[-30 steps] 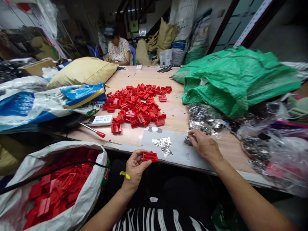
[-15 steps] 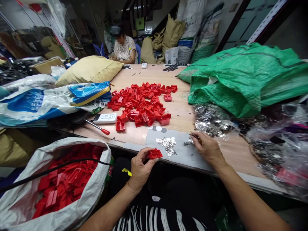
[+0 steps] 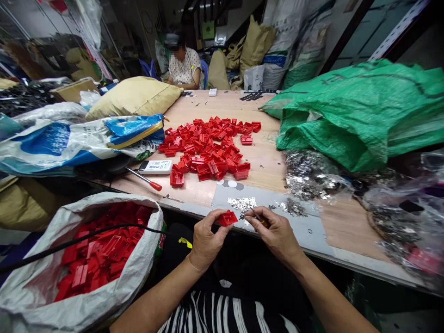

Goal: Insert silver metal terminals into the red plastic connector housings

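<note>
My left hand [image 3: 209, 238] pinches a small red plastic part [image 3: 227, 218] with a hollow in its upper side, just beyond the table's front edge. Close to its right, my right hand [image 3: 274, 231] is closed on a thin-shafted tool with a yellow-brown handle [image 3: 265, 223]. A short gap separates the right fingertips from the red part; whether they also pinch a small metal piece is too small to tell. Flat shiny metal pieces [image 3: 241, 202] lie on a grey sheet [image 3: 222, 196] behind my hands, with a darker metal heap [image 3: 294, 207] to the right.
Loose red parts [image 3: 211, 143] cover mid-table. At left are an open white sack [image 3: 31, 277] of red parts, a red-handled tool [image 3: 155, 186] and a white box-like device [image 3: 157, 167]. A green sack [image 3: 360, 111] lies right. Across the table sits another person [image 3: 185, 67].
My right hand has moved left from the dark metal heap to beside the red part, carrying the tool. My left hand still holds the red part. The view has shifted slightly.
</note>
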{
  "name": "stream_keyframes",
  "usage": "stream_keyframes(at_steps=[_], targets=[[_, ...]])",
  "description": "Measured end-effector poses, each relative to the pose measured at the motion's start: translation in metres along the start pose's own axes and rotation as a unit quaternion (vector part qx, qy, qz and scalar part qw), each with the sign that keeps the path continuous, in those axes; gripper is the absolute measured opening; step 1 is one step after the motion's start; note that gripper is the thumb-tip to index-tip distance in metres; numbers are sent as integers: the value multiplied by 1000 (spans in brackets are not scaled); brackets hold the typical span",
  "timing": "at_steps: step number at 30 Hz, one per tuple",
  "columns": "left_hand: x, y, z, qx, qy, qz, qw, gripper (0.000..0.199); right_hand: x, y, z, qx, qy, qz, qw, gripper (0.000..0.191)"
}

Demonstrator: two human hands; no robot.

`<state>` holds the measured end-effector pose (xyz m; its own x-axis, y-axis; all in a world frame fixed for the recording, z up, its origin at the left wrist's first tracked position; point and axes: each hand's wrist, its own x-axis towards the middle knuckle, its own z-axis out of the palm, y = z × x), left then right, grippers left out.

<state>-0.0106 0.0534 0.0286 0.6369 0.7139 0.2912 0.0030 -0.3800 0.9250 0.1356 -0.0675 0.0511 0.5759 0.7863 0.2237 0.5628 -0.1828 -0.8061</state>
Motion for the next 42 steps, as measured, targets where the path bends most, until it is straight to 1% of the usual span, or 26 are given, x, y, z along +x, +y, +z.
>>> stream_keyframes(at_steps=[3,6,8,11,13,16,19,20,22,23,25,27,29,33,35,39,42], targets=[[-1,-1,-1,55,-2,67,996,30,-2,-6,9,-32,-1,-54,998,11],[-1,0,-2,82,-7,117,990,32,-1,-3,15,-63,-10,-98,993,7],[-2,1,-3,90,-12,135,987,33,-1,-2,18,-71,-21,-112,991,7],[-3,2,-3,94,-20,151,984,34,-1,-3,22,-60,-33,-108,992,9],[-5,1,-3,92,-18,153,984,34,-2,-6,22,-36,-37,-90,995,12],[-8,-1,-3,84,-5,137,987,34,-3,-8,20,32,-57,-43,997,23],[-9,-2,-4,76,0,120,990,34,-3,-4,13,122,-114,30,986,30],[-9,-2,-5,74,-2,118,990,34,-3,-1,11,147,-124,59,980,31],[-9,-1,-5,74,-6,122,990,34,-1,4,8,181,-116,105,971,35],[-9,-1,-6,75,-7,125,989,34,-1,5,8,190,-106,114,969,35],[-8,1,-6,76,-11,132,988,34,1,6,9,197,-98,110,969,32],[-8,2,-6,74,-16,139,987,34,3,4,10,203,-108,100,968,30],[-8,3,-6,66,-26,145,987,35,4,1,12,221,-125,99,962,33],[-11,4,-6,48,-56,160,984,36,6,-4,11,279,-186,134,933,39],[-13,5,-6,45,-58,161,984,35,5,-4,11,306,-209,158,915,42],[-14,4,-5,41,-59,150,986,33,2,-1,11,347,-238,195,886,44],[-15,4,-5,33,-65,134,988,31,-1,1,11,357,-254,210,874,43]])
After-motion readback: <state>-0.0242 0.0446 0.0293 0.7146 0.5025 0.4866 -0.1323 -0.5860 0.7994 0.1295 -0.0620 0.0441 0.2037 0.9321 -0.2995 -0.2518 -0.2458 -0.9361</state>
